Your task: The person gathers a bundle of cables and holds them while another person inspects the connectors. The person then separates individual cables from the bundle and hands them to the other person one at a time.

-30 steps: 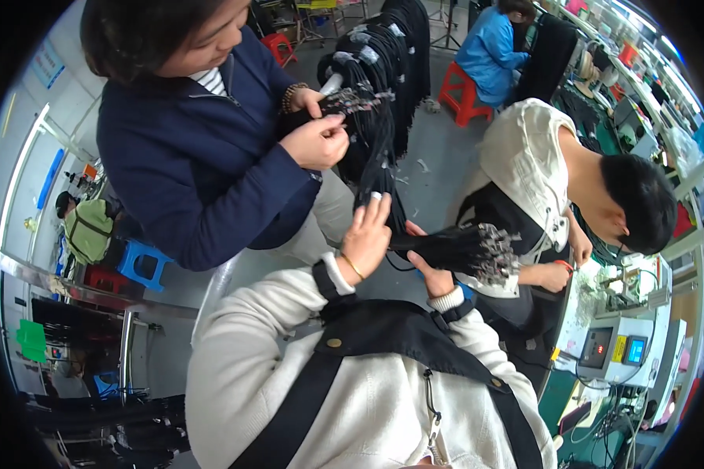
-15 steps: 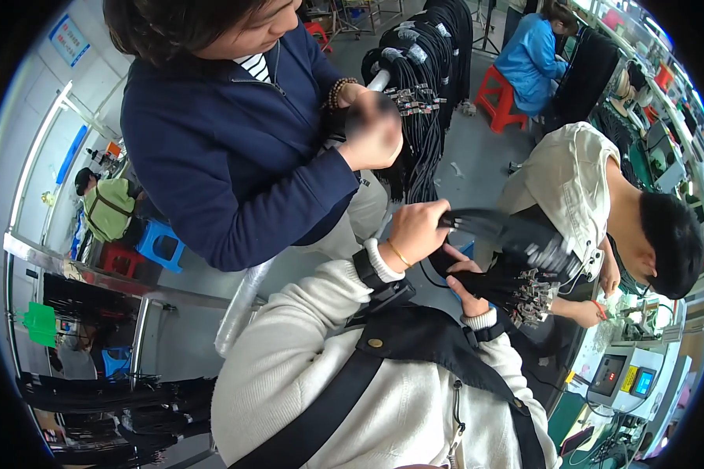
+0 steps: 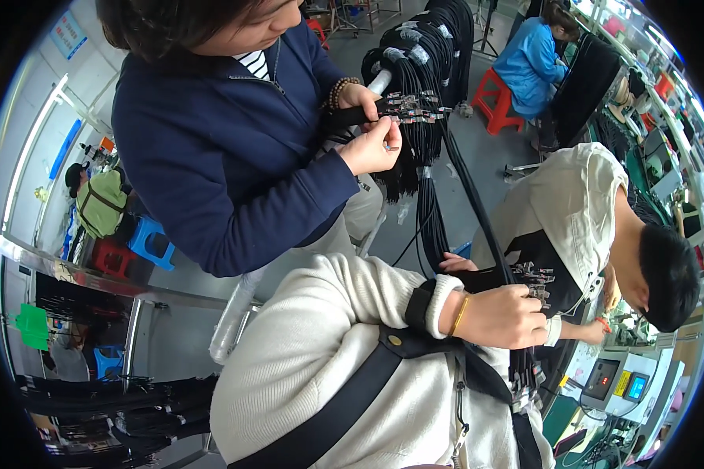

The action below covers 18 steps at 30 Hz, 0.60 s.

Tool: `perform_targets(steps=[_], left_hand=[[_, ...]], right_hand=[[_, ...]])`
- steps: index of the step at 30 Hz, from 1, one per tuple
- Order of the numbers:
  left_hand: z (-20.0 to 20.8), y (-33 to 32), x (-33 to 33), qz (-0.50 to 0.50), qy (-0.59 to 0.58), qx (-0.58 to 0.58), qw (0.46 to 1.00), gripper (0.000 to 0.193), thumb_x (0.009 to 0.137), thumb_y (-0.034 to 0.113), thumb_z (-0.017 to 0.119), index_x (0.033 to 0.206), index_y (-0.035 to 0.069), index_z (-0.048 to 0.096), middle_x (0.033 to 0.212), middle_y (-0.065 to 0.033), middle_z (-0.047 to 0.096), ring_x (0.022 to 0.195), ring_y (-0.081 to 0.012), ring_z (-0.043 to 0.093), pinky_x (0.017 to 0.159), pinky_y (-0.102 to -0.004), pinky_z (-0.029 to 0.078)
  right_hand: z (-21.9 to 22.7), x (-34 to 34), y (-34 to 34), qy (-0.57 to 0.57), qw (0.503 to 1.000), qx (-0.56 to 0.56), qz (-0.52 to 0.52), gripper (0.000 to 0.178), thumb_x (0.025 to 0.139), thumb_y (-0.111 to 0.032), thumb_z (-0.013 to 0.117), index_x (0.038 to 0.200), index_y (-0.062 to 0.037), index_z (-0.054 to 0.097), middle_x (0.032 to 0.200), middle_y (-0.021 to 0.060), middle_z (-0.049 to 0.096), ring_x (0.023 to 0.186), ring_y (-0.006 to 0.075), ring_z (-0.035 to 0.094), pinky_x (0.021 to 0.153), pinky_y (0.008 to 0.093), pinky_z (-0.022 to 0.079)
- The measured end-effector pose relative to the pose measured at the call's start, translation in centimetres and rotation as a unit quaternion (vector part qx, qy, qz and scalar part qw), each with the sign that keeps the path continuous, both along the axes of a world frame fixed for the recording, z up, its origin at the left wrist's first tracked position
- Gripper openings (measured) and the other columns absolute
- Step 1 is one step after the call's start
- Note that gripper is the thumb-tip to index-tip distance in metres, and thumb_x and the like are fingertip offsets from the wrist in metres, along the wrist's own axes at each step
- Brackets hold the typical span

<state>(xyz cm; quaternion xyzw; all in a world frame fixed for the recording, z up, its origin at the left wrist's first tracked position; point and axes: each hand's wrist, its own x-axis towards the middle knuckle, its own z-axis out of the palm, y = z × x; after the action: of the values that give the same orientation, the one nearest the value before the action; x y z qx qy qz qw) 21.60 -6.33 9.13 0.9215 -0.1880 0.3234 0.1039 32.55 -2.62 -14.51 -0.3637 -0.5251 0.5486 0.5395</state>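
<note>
My left hand (image 3: 499, 316) reaches across to the right, its fingers curled closed round black cables with small metal connectors. Connector ends (image 3: 527, 383) hang below that hand, and more connectors (image 3: 535, 280) show just above it. A long black cable strand (image 3: 471, 191) runs from the far cable rack down to the hand. My right hand (image 3: 457, 264) shows only its fingers, curled against the bundle of black cables (image 3: 489, 279); the rest of it is hidden behind my left arm and the cables.
Opposite me a person in navy (image 3: 211, 148) handles connectors (image 3: 414, 108) on cables hung over a rack bar (image 3: 379, 82). At right, a person in beige (image 3: 563, 203) bends over a bench with a control box (image 3: 612, 383). A metal rail (image 3: 70, 270) stands at left.
My left hand has swung right and down from above the bundle to the connector ends. A cable strand now stretches towards the rack. The person opposite has spread the connectors apart.
</note>
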Motion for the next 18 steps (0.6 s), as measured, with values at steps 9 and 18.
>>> perform_targets(steps=[9, 18], left_hand=[[-0.4, 14.9, -2.4, -0.005, 0.015, -0.726, 0.688, 0.017, 0.089, 0.018, 0.044, 0.087, 0.004, 0.052, 0.064, -0.0023, 0.05, 0.05, -0.0091, 0.045, 0.046, -0.0223, 0.036], [-2.1, 14.8, -2.5, 0.014, 0.002, -0.759, 0.651, 0.022, 0.09, 0.02, 0.044, 0.089, 0.001, 0.054, 0.058, 0.0005, 0.044, 0.046, -0.0058, 0.039, 0.042, -0.0198, 0.031]], right_hand=[[9.5, -2.0, -3.2, -0.071, 0.979, 0.047, -0.183, 0.014, 0.077, -0.006, 0.059, 0.089, -0.0006, 0.053, 0.097, 0.0113, 0.057, 0.107, 0.0275, 0.047, 0.096, 0.041, 0.031], [9.5, -1.2, -1.3, -0.079, 0.981, 0.06, -0.169, 0.01, 0.078, -0.006, 0.058, 0.085, -0.0003, 0.054, 0.09, 0.0105, 0.057, 0.102, 0.0263, 0.048, 0.095, 0.041, 0.032]])
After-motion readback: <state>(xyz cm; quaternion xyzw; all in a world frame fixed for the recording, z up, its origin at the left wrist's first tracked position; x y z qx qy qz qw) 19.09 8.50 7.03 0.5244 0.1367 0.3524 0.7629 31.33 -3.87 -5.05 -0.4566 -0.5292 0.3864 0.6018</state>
